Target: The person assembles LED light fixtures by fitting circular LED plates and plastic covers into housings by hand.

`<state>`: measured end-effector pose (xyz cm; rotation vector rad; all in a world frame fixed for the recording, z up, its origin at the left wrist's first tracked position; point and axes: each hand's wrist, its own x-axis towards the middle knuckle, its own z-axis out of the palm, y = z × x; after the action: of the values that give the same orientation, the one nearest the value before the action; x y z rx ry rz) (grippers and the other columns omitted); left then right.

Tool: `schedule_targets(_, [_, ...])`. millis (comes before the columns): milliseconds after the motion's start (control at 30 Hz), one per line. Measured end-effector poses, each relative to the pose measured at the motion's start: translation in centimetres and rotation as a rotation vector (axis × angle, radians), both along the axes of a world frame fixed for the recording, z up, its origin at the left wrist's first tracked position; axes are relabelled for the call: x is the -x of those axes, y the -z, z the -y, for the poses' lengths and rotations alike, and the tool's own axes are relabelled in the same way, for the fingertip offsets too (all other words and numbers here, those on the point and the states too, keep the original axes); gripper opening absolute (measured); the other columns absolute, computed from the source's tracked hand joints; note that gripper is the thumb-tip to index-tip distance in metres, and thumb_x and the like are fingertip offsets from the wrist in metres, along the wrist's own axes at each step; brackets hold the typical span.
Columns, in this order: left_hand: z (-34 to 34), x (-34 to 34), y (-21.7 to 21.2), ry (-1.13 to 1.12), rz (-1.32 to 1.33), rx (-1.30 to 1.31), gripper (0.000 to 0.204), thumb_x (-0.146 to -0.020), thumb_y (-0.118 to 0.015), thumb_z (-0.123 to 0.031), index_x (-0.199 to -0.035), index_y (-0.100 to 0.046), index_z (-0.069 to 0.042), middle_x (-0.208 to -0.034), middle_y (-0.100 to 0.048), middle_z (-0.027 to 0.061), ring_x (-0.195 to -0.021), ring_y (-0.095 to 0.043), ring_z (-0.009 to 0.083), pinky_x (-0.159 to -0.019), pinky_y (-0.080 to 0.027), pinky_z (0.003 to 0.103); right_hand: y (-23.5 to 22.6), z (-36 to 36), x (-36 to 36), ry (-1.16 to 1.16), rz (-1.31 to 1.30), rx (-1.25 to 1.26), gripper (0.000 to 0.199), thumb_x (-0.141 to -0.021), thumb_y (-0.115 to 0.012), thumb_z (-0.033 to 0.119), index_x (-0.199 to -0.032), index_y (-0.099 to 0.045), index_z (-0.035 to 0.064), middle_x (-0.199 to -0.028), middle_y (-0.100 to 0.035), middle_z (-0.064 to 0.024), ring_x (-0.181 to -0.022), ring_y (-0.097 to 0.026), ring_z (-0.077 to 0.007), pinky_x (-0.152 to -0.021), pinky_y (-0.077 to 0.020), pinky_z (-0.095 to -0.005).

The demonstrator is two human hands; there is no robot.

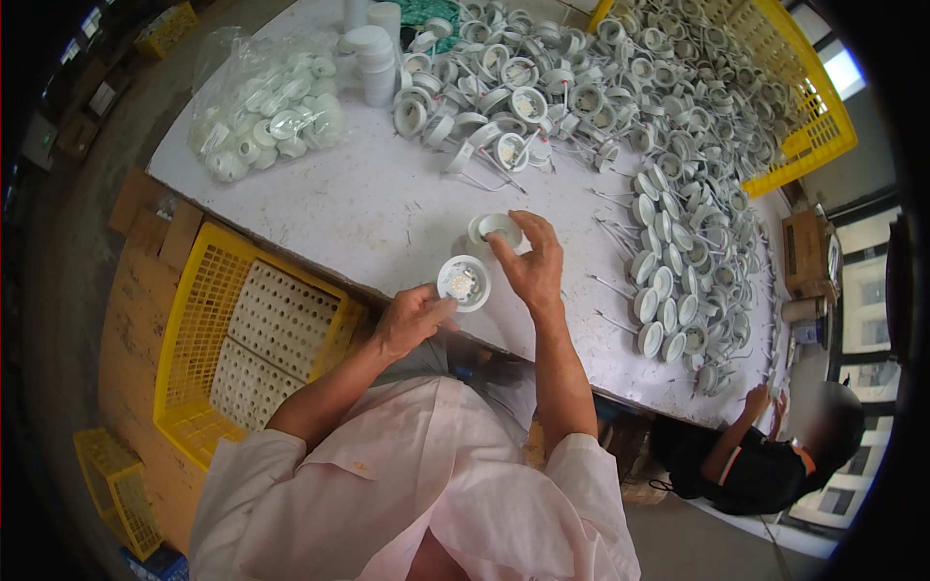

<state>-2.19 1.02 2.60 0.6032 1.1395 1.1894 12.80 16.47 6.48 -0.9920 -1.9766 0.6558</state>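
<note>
Left hand point(413, 321): round white plastic housing point(464, 283) pinched at the rim.
Right hand point(539, 268): shallow white plastic cup point(503, 227) held, grip half-curled.
Housing: best kept level.

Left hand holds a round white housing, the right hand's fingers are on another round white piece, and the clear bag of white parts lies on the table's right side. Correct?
Not quite: the clear bag lies on the table's left side, as the head view shows. The left hand, round white housing, right hand and round white piece are as you say.
</note>
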Motion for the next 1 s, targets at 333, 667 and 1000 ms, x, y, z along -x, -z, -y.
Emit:
schedule_targets(333, [-0.5,-0.5,-1.0,-0.039,-0.029,-0.107,0.03,-0.092,-0.061,-0.02,-0.111,-0.063,0.002,-0.093,-0.067,0.0062,-0.075,-0.065,0.0118,-0.062,-0.048,0.023,-1.0,3.0,-2.4,-0.18,-0.231,0.228,0.043,-0.066,-0.08,0.005,-0.107,-0.066,0.0003,-0.107,-0.065,-0.0124,-0.098,-0.062,-0.0217,-0.087,-0.0488,-0.0346])
schedule_targets(667, [-1.1,-1.3,-1.5,0.01,-0.054,-0.124,0.032,-0.093,-0.06,-0.027,-0.102,-0.064,0.003,-0.089,-0.066,0.008,-0.074,-0.065,0.0144,-0.07,-0.052,0.027,0.0,5.8,-2.2,-0.276,-0.091,0.133,0.066,-0.062,-0.082,0.008,-0.124,-0.06,0.0071,-0.127,-0.055,-0.0126,-0.116,-0.054,-0.0268,-0.091,-0.0481,-0.0366])
schedule_targets(1000, [-1.3,-2.0,-2.0,0.006,-0.243,-0.189,0.029,-0.093,-0.056,-0.021,-0.107,-0.063,0.004,-0.086,-0.067,0.0061,-0.073,-0.062,0.0083,-0.059,-0.045,0.022,2.2,6.2,-3.4,-0.146,-0.404,0.708,0.035,-0.085,-0.065,0.003,-0.12,-0.062,0.0016,-0.093,-0.064,-0.0024,-0.074,-0.055,-0.0057,-0.069,-0.0459,-0.0215])
